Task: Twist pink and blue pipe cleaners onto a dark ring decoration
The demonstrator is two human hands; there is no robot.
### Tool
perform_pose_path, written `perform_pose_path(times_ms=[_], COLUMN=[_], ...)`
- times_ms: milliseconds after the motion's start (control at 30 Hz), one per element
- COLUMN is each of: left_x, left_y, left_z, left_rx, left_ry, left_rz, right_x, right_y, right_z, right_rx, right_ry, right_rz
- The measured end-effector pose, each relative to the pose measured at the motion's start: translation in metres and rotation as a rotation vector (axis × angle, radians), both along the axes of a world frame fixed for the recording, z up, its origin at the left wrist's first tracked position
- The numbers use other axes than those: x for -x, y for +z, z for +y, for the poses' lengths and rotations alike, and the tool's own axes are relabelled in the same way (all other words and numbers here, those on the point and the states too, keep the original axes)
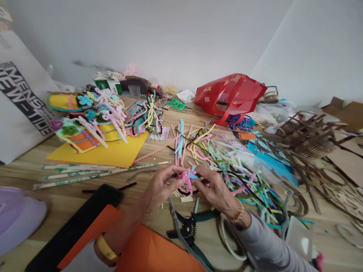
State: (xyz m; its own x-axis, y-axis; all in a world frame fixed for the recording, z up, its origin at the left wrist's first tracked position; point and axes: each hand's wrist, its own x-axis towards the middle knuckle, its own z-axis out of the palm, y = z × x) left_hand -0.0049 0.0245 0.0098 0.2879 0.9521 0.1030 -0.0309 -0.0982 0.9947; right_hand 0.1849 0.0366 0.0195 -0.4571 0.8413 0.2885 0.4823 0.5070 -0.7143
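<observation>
Between my two hands is a small pink and blue pipe cleaner piece, held just above the table. My left hand pinches its pink side between thumb and fingers. On the blue side, my right hand grips it the same way. Some of its shape is hidden by my fingertips. Below my hands lie wire cutters with dark green handles, spread apart. A grey pipe cleaner crosses over them. Light blue pipe cleaners lie just beyond my hands.
Pipe cleaners in many colours pile up at right. Finished flower crafts sit on yellow sheets at left. A red bag lies at the back. An orange sheet and a black case are at front left.
</observation>
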Motion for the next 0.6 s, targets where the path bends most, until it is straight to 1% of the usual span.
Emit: perform_pose_path(times_ms=[133, 200, 267, 333, 400, 467, 533, 600], left_x=[0.0000, 0.0001, 0.0001, 0.0000, -0.0001, 0.0000, 0.0005, 0.0011], left_y=[-0.0055, -0.0077, -0.0092, -0.0101, -0.0107, -0.0108, -0.0101, -0.0083], left_z=[0.0026, 0.0038, 0.0051, 0.0062, 0.0070, 0.0069, 0.0059, 0.0043], left_rx=[-0.069, -0.091, -0.079, -0.034, -0.009, -0.025, -0.055, -0.066], left_ry=[0.069, 0.098, 0.105, 0.094, 0.081, 0.075, 0.076, 0.081], left_rz=[0.107, 0.139, 0.112, 0.063, 0.032, 0.039, 0.063, 0.073], right_x=[-0.0016, -0.0012, 0.0007, 0.0036, 0.0061, 0.0074, 0.0071, 0.0060], right_y=[-0.0002, -0.0011, -0.0016, -0.0014, -0.0010, -0.0020, -0.0051, -0.0096], right_z=[0.0021, 0.0016, 0.0002, -0.0011, -0.0012, 0.0003, 0.0030, 0.0057], right_rx=[0.091, 0.157, 0.279, 0.427, 0.537, 0.583, 0.610, 0.692], right_ry=[0.000, -0.026, -0.033, 0.005, 0.042, 0.024, -0.024, -0.040], right_rz=[0.051, 0.100, 0.202, 0.349, 0.493, 0.593, 0.673, 0.751])
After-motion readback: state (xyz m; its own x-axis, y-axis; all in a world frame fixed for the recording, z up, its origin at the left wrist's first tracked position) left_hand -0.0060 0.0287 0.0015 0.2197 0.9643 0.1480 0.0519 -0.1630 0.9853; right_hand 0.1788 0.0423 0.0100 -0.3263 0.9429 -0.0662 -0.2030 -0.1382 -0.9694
